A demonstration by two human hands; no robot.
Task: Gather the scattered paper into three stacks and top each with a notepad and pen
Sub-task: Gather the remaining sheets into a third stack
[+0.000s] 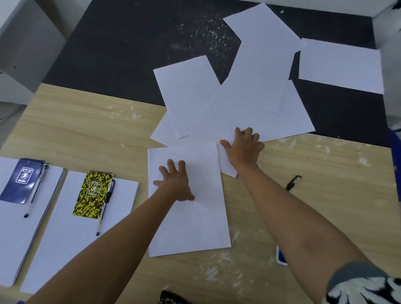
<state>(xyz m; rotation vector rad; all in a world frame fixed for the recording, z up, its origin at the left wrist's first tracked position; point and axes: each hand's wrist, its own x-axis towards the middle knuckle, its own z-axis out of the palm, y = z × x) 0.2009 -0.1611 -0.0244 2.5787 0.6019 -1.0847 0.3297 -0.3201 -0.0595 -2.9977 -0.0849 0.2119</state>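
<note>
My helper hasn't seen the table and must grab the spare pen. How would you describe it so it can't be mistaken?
Start at the wooden table, then look to its right side, past the right hand. The spare pen lies there, dark, on bare wood; the other two pens rest beside notepads on paper stacks at the left.

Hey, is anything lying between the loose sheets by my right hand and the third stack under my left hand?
Nothing visible. The right hand presses on the loose sheets, which border the third stack under the left hand.
</note>
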